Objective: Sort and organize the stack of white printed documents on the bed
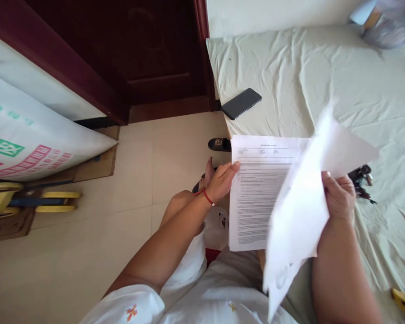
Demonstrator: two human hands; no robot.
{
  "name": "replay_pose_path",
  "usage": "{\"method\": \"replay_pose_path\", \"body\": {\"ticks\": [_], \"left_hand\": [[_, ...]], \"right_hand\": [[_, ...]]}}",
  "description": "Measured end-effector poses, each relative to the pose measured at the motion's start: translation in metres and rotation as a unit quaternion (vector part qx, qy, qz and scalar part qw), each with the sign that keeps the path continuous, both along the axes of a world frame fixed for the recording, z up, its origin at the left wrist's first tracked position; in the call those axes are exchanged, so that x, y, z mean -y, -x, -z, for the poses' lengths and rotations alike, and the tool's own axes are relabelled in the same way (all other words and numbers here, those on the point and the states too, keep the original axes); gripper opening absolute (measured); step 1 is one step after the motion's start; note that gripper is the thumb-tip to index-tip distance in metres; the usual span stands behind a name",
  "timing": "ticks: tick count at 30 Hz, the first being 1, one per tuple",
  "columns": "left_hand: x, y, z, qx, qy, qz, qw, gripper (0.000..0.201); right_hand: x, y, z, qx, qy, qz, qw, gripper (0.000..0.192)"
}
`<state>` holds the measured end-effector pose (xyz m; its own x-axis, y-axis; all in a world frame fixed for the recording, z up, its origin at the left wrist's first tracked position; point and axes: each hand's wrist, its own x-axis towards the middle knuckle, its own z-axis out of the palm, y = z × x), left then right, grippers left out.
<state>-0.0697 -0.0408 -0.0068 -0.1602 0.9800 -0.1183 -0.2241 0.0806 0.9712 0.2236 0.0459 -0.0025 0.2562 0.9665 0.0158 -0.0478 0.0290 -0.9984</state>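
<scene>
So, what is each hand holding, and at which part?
The left hand holds the printed sheet at its left edge. The right hand holds a blurred loose sheet at its right side.

Clad in a white short-sleeved garment (189, 301) with small orange flower motifs, bare forearms, a thin red string bracelet (207, 197) at the left wrist above the left hand (222, 180).

Seen from one camera up on the head, looking forward and down, close over the bed (324, 81) edge and the floor (87, 234) beside it.
</scene>
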Motion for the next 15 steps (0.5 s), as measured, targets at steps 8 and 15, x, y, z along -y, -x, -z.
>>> {"method": "replay_pose_path", "body": {"ticks": [8,15], "left_hand": [[0.001,0.003,0.009,-0.069,-0.041,-0.044,0.996,0.056],[0.001,0.002,0.009,-0.119,-0.072,-0.005,0.99,0.062]], "right_hand": [[0.003,0.016,-0.002,0.011,0.009,-0.048,0.999,0.044],[0.002,0.018,0.0,0.023,-0.032,-0.019,0.999,0.04]]}}
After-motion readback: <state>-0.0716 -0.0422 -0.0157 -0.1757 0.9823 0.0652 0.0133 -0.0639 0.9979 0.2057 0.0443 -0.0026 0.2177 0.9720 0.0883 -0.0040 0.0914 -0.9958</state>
